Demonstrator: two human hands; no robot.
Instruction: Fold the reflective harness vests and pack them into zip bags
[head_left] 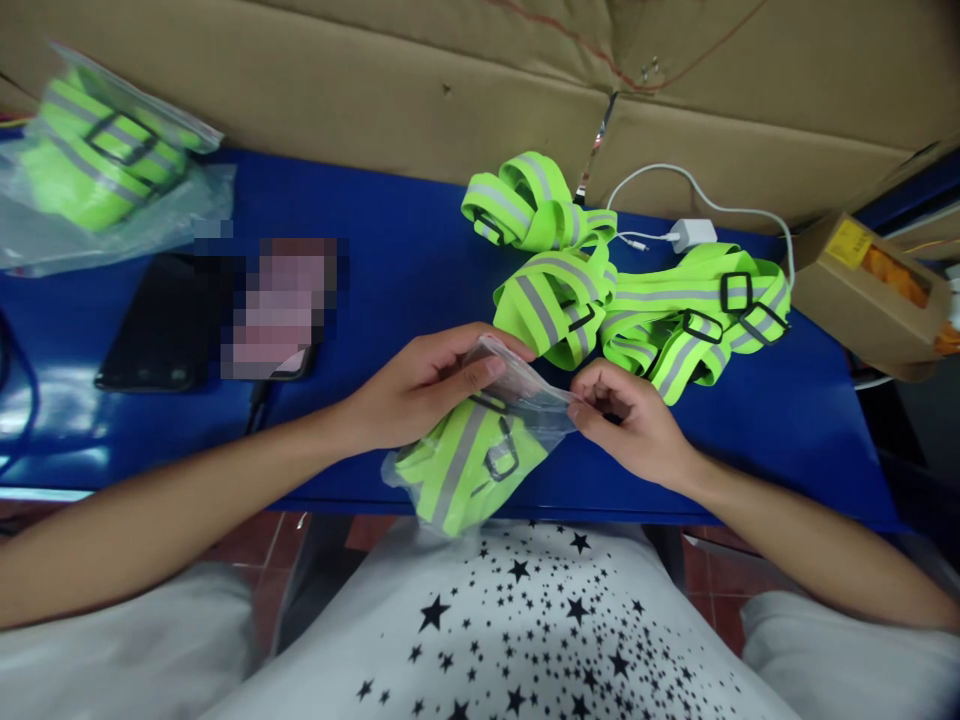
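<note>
Between my hands is a clear plastic zip bag (551,425) with a folded neon-yellow reflective strap (457,455) inside, its black buckle showing through the film. My left hand (431,385) grips one end of the bag's top edge, thumb on the near side. At the other end of that edge, my right hand (626,420) pinches the corner between thumb and fingers. The bag hangs tilted over the table's front edge. Just beyond my hands lie several loose reflective straps (551,300) in bundles with black buckles.
More bagged straps (105,160) lie at the far left of the blue table (397,240). Near them are a black phone (161,325) and a second, blurred-out device (285,310). A white charger (694,235) with cable sits at the back, a cardboard box (862,300) at right.
</note>
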